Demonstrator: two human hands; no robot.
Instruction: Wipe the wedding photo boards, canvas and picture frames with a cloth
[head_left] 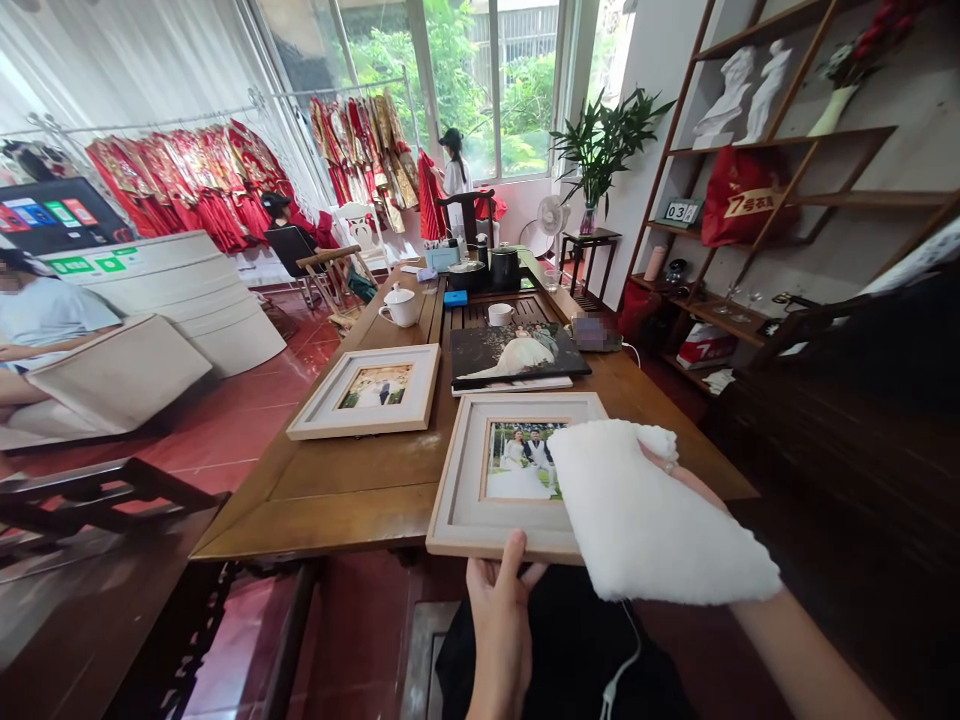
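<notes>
A light-wood picture frame [465,510] with a wide pale mat and a wedding photo juts over the near edge of the wooden table [360,490]. My left hand [502,600] grips its bottom edge, thumb on top and fingers beneath. Over the frame's right side lies a fluffy white cloth [652,520], held by my right hand [667,462]; most of that hand is hidden under the cloth. A second picture frame [315,420] rests on the table to the left. Behind the held frame is a dark photo album [517,355] with a white-gown picture on its cover.
Farther along the table stand a white lidded teapot [403,308], a white cup [501,315], a blue box [455,298] and a dark kettle [505,268]. A wooden chair [112,510] is at the left, shelves [787,140] at the right. Several people are in the room.
</notes>
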